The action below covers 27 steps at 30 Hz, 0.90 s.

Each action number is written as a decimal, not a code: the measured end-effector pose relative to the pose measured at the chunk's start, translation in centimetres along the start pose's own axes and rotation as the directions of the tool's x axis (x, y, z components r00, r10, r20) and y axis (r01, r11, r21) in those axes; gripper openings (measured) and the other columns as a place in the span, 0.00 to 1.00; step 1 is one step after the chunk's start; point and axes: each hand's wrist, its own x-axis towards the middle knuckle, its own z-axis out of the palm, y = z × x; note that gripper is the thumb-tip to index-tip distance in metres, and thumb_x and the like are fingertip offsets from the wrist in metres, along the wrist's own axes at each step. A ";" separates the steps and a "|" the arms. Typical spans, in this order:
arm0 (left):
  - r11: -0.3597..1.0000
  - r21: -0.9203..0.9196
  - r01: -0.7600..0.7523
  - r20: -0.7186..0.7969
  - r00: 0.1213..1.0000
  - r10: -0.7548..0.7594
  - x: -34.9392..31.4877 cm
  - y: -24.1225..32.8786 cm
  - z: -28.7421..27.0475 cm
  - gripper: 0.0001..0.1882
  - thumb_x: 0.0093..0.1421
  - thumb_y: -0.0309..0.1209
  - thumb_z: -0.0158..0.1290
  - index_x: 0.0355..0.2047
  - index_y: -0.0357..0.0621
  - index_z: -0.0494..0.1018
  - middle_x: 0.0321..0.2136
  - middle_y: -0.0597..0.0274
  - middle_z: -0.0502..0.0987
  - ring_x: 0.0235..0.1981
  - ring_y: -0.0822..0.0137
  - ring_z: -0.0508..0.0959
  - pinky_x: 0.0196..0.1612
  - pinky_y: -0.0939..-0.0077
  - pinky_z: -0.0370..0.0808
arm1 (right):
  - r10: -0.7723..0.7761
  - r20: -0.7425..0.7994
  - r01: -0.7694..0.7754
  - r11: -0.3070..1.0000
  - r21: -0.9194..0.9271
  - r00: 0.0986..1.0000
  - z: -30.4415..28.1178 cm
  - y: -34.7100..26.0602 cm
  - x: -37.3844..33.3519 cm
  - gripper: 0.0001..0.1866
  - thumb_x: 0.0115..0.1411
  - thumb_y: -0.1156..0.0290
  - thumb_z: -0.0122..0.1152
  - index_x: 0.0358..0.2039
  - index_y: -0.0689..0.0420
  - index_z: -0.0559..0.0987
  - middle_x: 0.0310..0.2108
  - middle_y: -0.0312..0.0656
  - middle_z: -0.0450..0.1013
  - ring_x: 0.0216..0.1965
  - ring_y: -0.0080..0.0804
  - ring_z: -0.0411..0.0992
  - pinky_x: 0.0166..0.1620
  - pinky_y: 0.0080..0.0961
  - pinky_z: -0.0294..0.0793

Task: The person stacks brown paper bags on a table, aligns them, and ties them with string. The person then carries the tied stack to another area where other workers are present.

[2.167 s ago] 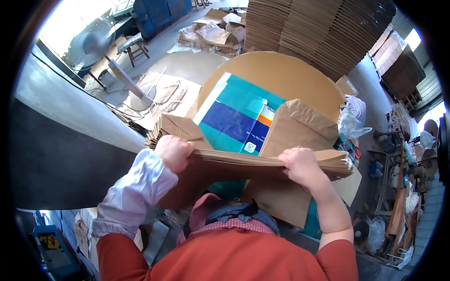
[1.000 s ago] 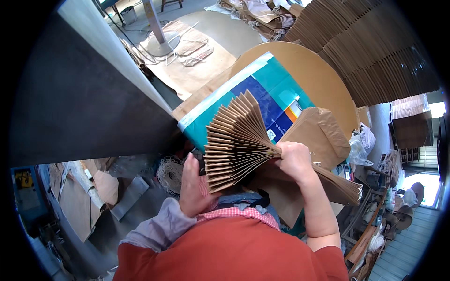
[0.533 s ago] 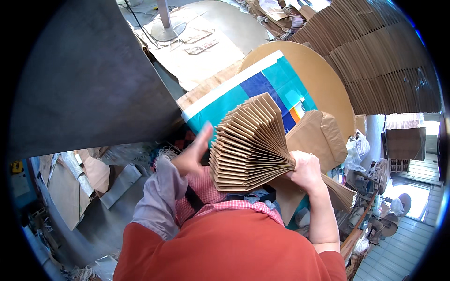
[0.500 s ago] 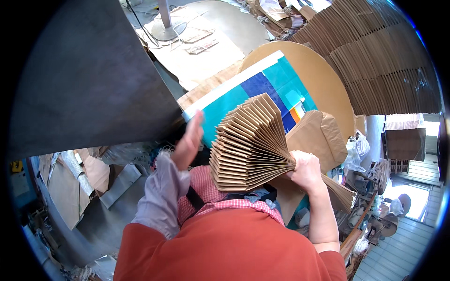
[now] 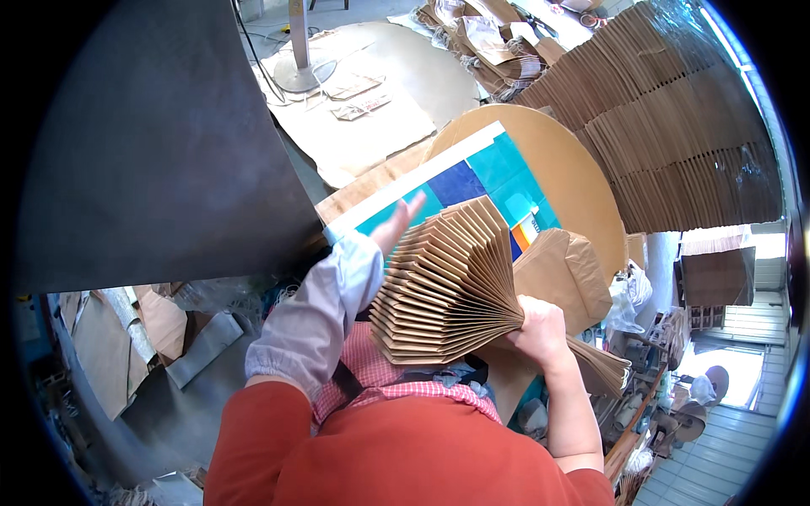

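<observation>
A thick bundle of folded brown kraft paper bags [image 5: 447,287] spreads out like a fan in front of my chest. My right hand [image 5: 541,327] is closed around its pinched end, on the right. Over the fan's far left edge, my left hand [image 5: 396,223] has its fingers stretched out; whether it touches the paper I cannot tell. Beneath the fan lies a teal, blue and white printed sheet [image 5: 504,169]. Just beyond my right hand rests another brown paper bag [image 5: 561,274], and more folded brown paper [image 5: 601,367] shows beside my right forearm.
A round tan board [image 5: 582,185] lies under the sheet. Large stacks of brown bags [image 5: 666,110] stand at the far right. On the left is a big dark panel [image 5: 160,160]. Loose cardboard pieces [image 5: 101,354] sit below it. A metal pole [image 5: 299,38] rises at the back.
My left hand has moved right and a little farther away, over the fan's left edge. My right hand keeps its grip on the bags. The whole view has shifted slightly.
</observation>
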 end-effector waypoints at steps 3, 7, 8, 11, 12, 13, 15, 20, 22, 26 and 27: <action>0.137 0.982 -0.129 0.092 0.965 0.248 1.0 -0.3 2.1 0.36 0.68 0.56 0.25 0.69 0.48 0.41 0.68 0.56 0.45 0.68 0.58 0.48 0.67 0.67 0.51 | -0.024 0.013 0.024 0.999 -0.034 1.000 0.1 0.2 0.2 0.13 0.40 0.68 0.68 0.25 0.56 0.74 0.24 0.45 0.73 0.29 0.47 0.73 0.32 0.37 0.74; -0.054 0.994 -0.100 0.105 0.990 0.098 3.2 -0.5 1.2 0.36 0.68 0.56 0.26 0.69 0.49 0.41 0.68 0.56 0.47 0.68 0.59 0.50 0.66 0.67 0.53 | -0.006 -0.002 0.006 1.000 -0.012 1.000 0.1 0.1 0.0 0.13 0.40 0.68 0.68 0.26 0.56 0.74 0.24 0.45 0.74 0.29 0.48 0.73 0.33 0.38 0.74; -0.067 0.993 -0.099 0.104 0.992 0.077 3.8 -0.4 1.1 0.36 0.68 0.56 0.26 0.69 0.49 0.41 0.68 0.56 0.48 0.68 0.59 0.50 0.66 0.67 0.53 | -0.012 -0.008 0.011 1.000 -0.019 1.000 0.1 0.3 0.2 0.13 0.40 0.68 0.68 0.26 0.56 0.74 0.24 0.45 0.74 0.29 0.48 0.73 0.33 0.38 0.74; -0.092 0.989 -0.117 0.121 0.992 0.034 4.8 0.9 0.1 0.36 0.68 0.56 0.26 0.69 0.49 0.42 0.68 0.56 0.49 0.67 0.59 0.52 0.66 0.67 0.55 | -0.023 -0.006 0.022 0.999 -0.035 1.000 0.1 0.0 0.5 0.13 0.40 0.68 0.68 0.26 0.55 0.74 0.24 0.44 0.74 0.29 0.47 0.74 0.33 0.38 0.74; -0.089 0.987 -0.134 0.137 0.990 0.023 5.2 1.3 0.1 0.36 0.68 0.56 0.26 0.69 0.49 0.42 0.67 0.56 0.50 0.67 0.59 0.52 0.66 0.67 0.55 | -0.013 0.004 0.013 0.999 -0.045 1.000 0.1 0.0 0.4 0.13 0.40 0.68 0.68 0.26 0.55 0.73 0.24 0.44 0.74 0.29 0.46 0.74 0.33 0.38 0.74; -0.078 0.986 -0.146 0.148 0.989 0.011 5.4 1.7 0.0 0.36 0.68 0.57 0.26 0.69 0.49 0.42 0.67 0.56 0.50 0.67 0.60 0.53 0.65 0.67 0.56 | -0.005 0.013 0.006 0.999 -0.054 1.000 0.0 -0.1 0.4 0.13 0.41 0.67 0.68 0.25 0.55 0.73 0.24 0.44 0.74 0.29 0.45 0.75 0.33 0.38 0.75; -0.059 0.989 -0.139 0.143 0.988 0.061 5.8 1.9 0.9 0.36 0.68 0.57 0.28 0.69 0.48 0.43 0.67 0.57 0.51 0.66 0.60 0.53 0.65 0.69 0.55 | -0.010 0.002 0.010 0.999 -0.044 1.000 0.2 0.2 0.6 0.13 0.41 0.67 0.68 0.25 0.55 0.73 0.24 0.44 0.74 0.29 0.44 0.75 0.32 0.38 0.75; -0.196 0.980 -0.021 0.036 0.996 0.076 4.6 -1.4 5.2 0.34 0.69 0.53 0.31 0.67 0.46 0.49 0.66 0.55 0.55 0.66 0.61 0.55 0.65 0.70 0.55 | 0.024 0.045 -0.023 0.999 -0.031 0.999 -0.2 0.0 0.6 0.12 0.40 0.69 0.67 0.25 0.55 0.74 0.25 0.44 0.74 0.31 0.47 0.74 0.34 0.38 0.74; -0.219 0.975 -0.029 0.049 0.995 0.085 4.6 -1.0 5.0 0.32 0.69 0.52 0.32 0.67 0.45 0.50 0.65 0.55 0.56 0.65 0.62 0.56 0.65 0.71 0.55 | 0.048 0.038 -0.047 0.998 -0.037 0.998 0.2 0.1 0.2 0.12 0.40 0.69 0.67 0.24 0.55 0.74 0.25 0.45 0.74 0.31 0.47 0.74 0.34 0.38 0.74; -0.332 0.943 -0.001 0.064 0.982 0.178 4.8 -0.8 5.4 0.30 0.70 0.49 0.33 0.65 0.44 0.53 0.64 0.54 0.58 0.65 0.62 0.57 0.65 0.71 0.56 | 0.030 0.043 -0.028 0.999 -0.034 0.999 -0.1 0.0 0.5 0.13 0.40 0.67 0.68 0.25 0.55 0.74 0.26 0.45 0.74 0.31 0.47 0.74 0.34 0.38 0.74; -0.400 0.915 0.047 0.061 0.966 0.253 4.6 -0.8 5.9 0.30 0.70 0.49 0.33 0.65 0.44 0.54 0.64 0.53 0.58 0.65 0.62 0.57 0.65 0.72 0.56 | 0.024 0.034 -0.023 0.999 -0.038 0.999 -0.1 0.2 0.5 0.13 0.40 0.67 0.68 0.25 0.55 0.74 0.26 0.45 0.75 0.31 0.47 0.74 0.34 0.38 0.74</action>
